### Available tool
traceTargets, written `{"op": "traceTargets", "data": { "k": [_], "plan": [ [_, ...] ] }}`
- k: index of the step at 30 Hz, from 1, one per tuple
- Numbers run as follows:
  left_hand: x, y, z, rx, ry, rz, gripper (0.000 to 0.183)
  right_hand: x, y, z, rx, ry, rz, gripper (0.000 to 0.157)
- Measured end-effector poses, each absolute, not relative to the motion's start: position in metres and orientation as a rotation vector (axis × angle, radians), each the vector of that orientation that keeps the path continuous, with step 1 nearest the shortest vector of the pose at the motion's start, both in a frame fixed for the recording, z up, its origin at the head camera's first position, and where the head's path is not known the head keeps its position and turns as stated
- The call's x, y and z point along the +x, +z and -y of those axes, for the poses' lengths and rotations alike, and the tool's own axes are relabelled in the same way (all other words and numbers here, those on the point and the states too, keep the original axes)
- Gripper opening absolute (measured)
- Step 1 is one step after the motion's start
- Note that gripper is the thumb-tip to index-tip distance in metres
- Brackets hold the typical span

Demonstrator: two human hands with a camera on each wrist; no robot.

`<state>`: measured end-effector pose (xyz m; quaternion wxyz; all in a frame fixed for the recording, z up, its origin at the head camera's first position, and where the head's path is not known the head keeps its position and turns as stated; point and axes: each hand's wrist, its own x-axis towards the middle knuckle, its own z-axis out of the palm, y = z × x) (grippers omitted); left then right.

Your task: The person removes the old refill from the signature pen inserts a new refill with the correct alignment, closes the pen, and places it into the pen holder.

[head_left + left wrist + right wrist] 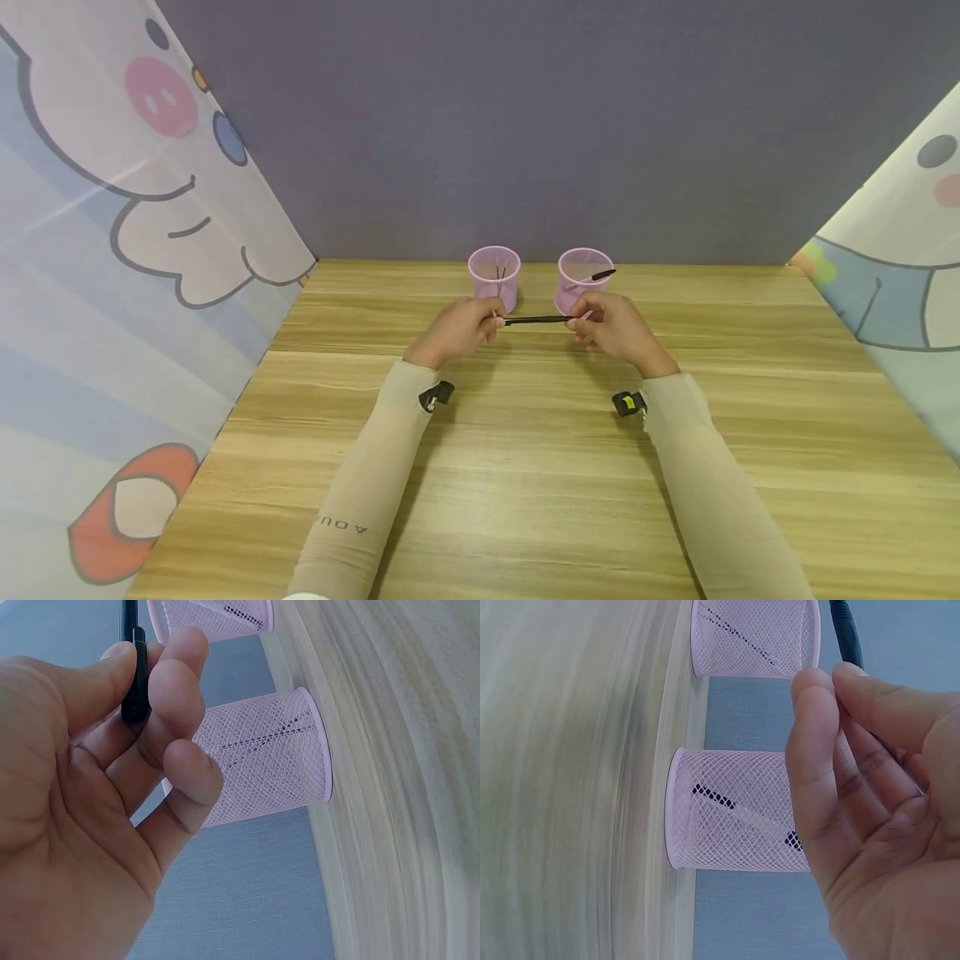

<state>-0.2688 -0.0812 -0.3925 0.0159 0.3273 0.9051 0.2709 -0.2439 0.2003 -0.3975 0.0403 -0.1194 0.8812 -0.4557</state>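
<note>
A black pen (537,320) lies level between the two hands, in front of two pink mesh cups. My left hand (467,327) pinches its left end between thumb and fingers; in the left wrist view the clip of the pen (137,682) shows there. At the other end, my right hand (611,327) pinches the pen (845,631) with thumb and forefinger. The left cup (262,769) holds thin dark sticks, crossed behind the mesh. In the right cup (735,761) leans a pen with dark ends and a pale middle (603,274), its black tip above the rim.
Both cups stand near the back edge of the wood-grain table (525,467), a short gap between them. A grey panel (525,125) rises behind. Cartoon-printed curtains (82,333) hang at the left and right. Each wrist wears a small black camera (628,403).
</note>
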Motion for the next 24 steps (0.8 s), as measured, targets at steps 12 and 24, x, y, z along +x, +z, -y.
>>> {"op": "traceTargets", "data": {
  "k": [12,24],
  "plan": [
    [-0.2685,-0.3928,0.0835,0.99,0.862,-2.809,0.016,-0.2451,-0.397,-0.1969,-0.36,-1.405,-2.708,0.009],
    [-0.2677,-0.3932,0.0825,1.003,0.856,-2.804,0.016,-0.2446,-0.4002,-0.2001,-0.402,-1.391,-2.696,0.017]
  ]
}}
